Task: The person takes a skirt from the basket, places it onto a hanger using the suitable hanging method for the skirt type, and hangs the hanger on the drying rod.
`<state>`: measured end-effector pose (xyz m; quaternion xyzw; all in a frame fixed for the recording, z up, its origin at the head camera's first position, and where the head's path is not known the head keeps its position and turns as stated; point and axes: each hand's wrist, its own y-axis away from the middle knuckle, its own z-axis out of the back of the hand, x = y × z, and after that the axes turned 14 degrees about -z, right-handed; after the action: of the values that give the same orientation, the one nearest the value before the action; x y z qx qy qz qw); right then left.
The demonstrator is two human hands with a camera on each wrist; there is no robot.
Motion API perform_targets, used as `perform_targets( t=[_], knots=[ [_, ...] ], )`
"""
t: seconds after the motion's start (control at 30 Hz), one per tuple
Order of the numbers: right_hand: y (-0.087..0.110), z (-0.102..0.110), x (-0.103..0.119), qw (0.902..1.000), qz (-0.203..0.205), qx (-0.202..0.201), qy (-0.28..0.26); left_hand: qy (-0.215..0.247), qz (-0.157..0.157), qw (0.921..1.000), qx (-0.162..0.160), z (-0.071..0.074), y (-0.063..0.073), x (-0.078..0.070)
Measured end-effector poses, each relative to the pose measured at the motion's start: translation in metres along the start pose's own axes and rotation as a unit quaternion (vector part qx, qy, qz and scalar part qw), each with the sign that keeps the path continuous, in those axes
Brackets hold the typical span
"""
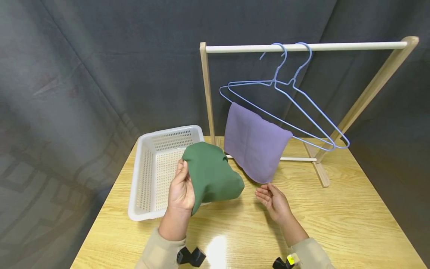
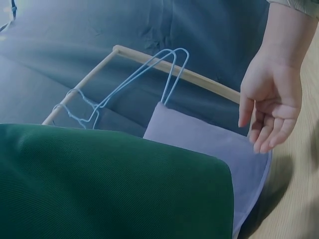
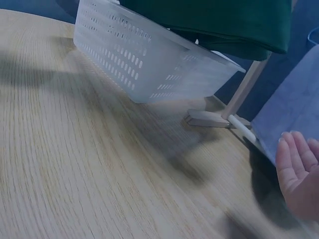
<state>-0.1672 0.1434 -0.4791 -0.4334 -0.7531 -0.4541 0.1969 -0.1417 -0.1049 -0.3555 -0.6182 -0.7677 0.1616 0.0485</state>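
Observation:
A folded green cloth (image 1: 213,172) is held at its left edge by my left hand (image 1: 181,190), thumb on top, over the right side of the white basket. It fills the lower part of the left wrist view (image 2: 114,184), where the left hand itself is hidden. A purple cloth (image 1: 253,140) hangs over the lower bar of a blue wire hanger (image 1: 252,106). Just below its bottom edge is my right hand (image 1: 275,203), palm up with relaxed fingers, holding nothing. Whether its fingertips touch the purple cloth I cannot tell.
A wooden rack with a white rail (image 1: 342,46) carries two blue hangers; the second hanger (image 1: 317,106) is bare. On the left of the wooden table (image 1: 362,209) stands a white perforated basket (image 1: 134,186). Dark grey curtains (image 1: 134,56) surround the table.

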Motion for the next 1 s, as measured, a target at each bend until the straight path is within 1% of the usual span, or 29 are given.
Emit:
perform_targets(
  t=[0.17,0.3,0.43,0.6,0.67,0.8,0.87,1.0],
  knots=[
    [-0.003,-0.002,-0.003,0.9999,-0.006,0.008,0.0,0.002,0.001,1.0,-0.007,-0.002,0.001,0.005],
    [-0.004,-0.005,-0.006,0.9994,-0.017,0.03,-0.004,0.008,0.005,0.9999,-0.009,-0.003,0.001,0.01],
    [-0.005,-0.008,-0.007,0.9991,-0.022,0.037,-0.004,0.016,0.015,0.9996,-0.018,-0.004,0.002,0.014],
    [-0.003,-0.012,-0.007,0.9985,-0.024,0.05,-0.006,0.025,0.029,0.9992,-0.015,-0.005,0.003,0.021],
    [-0.002,-0.014,-0.005,0.9978,-0.028,0.06,-0.008,0.022,0.031,0.9991,-0.019,-0.005,0.004,0.024],
    [0.001,-0.015,-0.001,0.9956,-0.033,0.085,-0.02,0.016,0.034,0.9984,-0.043,-0.006,0.006,0.029],
    [0.002,-0.016,0.0,0.9939,-0.035,0.099,-0.035,0.02,0.038,0.9981,-0.044,-0.007,0.007,0.031],
    [0.005,-0.015,0.002,0.9875,-0.031,0.14,-0.066,0.035,0.051,0.9976,-0.031,-0.006,0.008,0.035]
  ],
)
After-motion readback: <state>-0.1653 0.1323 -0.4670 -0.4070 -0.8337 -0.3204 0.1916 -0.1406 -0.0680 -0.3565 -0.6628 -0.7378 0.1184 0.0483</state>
